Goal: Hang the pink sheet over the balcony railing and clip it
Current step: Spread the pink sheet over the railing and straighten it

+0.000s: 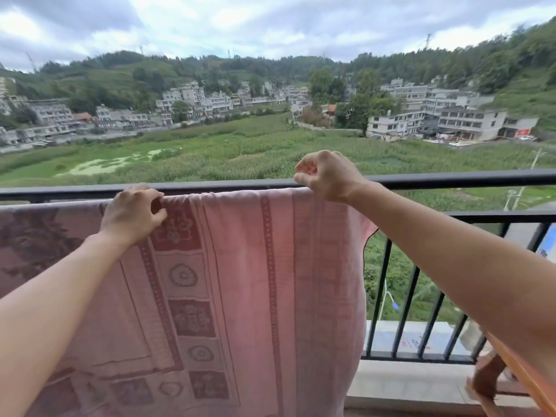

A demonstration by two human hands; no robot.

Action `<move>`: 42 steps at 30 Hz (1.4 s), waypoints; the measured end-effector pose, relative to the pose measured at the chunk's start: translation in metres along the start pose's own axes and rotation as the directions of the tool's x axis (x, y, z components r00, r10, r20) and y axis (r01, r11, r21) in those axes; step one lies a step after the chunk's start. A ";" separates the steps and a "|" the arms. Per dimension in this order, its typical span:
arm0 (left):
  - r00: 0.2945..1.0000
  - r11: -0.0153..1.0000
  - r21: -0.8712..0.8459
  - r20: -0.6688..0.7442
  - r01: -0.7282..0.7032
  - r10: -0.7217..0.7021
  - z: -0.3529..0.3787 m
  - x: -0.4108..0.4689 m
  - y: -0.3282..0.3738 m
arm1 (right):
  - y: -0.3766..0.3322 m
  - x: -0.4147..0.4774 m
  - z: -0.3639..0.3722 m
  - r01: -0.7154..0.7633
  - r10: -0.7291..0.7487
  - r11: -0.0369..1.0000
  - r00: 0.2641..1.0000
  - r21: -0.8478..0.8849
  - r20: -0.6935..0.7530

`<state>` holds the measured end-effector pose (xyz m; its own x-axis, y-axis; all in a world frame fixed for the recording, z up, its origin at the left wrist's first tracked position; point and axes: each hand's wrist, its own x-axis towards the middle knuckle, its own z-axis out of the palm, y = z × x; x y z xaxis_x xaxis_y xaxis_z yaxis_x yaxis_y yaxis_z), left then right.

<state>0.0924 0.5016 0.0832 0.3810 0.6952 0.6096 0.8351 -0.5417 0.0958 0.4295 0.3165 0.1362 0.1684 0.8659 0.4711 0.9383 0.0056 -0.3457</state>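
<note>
The pink sheet [240, 281], patterned with darker floral panels, hangs draped over the black balcony railing [451, 179] and covers its left and middle stretch. My left hand [134, 210] pinches the sheet's top fold at the rail. My right hand [326, 176] sits on the rail at the sheet's right top corner, fingers curled and pinched near the cloth edge; whether it grips the cloth is unclear. No clip is visible.
Bare black balusters [403, 311] stand to the right of the sheet above a concrete ledge [415, 383]. A wooden object [511, 383] sits at the lower right. Beyond the railing lie green fields, buildings and hills.
</note>
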 end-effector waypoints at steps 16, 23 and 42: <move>0.951 0.954 0.029 0.090 -0.299 0.295 -0.040 0.024 -0.153 | -0.179 0.072 0.147 0.063 -0.053 0.997 0.978 -0.046 0.204; 0.990 0.989 0.036 0.006 -0.140 0.140 -0.042 0.023 -0.237 | -0.211 0.106 0.168 0.117 -0.117 0.993 0.966 0.011 0.232; 0.981 0.983 0.039 0.074 -0.180 0.177 0.019 0.029 -0.353 | -0.227 0.096 0.198 0.058 -0.060 0.998 0.996 -0.024 -0.064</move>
<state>-0.1837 0.7222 0.0517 0.5513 0.6215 0.5566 0.7675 -0.6394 -0.0463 0.1731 0.4975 0.0985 0.1309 0.8300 0.5422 0.9537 0.0440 -0.2976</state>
